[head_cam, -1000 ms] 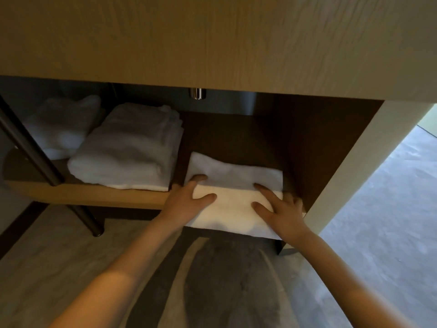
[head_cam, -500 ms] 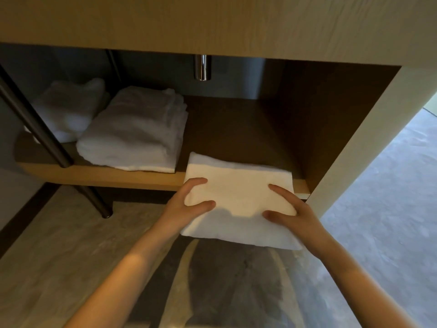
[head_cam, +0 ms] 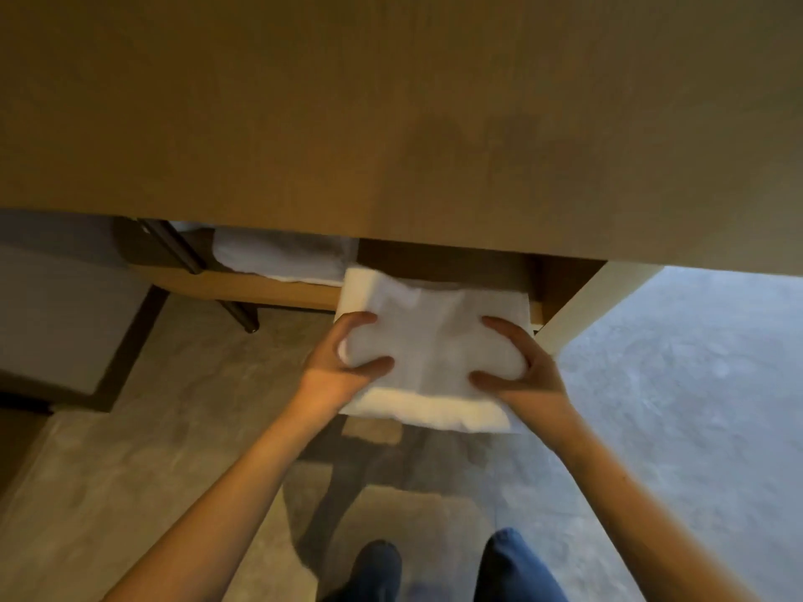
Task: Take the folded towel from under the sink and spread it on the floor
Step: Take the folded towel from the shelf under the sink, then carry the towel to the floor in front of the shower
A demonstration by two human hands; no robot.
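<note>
grey stone floor [head_cam: 130,449], a wide wooden vanity front [head_cam: 391,123] filling the top, and here's the grip: left hand [head_cam: 334,371] clamps the left edge of the folded towel [head_cam: 434,341], thumb and a finger curled over its top face. right hand [head_cam: 521,375] mirrors that on the right edge. the white towel sits level between them, near edge out over the floor, far edge at the lip of the wooden shelf [head_cam: 260,288]; touching or not, can't tell. further back on the shelf, to the left, a stack of white towels [head_cam: 282,258]. a dark slanted leg [head_cam: 234,306] meets the floor nearby. down low, a dark shoe [head_cam: 373,562] and a blue trouser leg [head_cam: 512,567].
</note>
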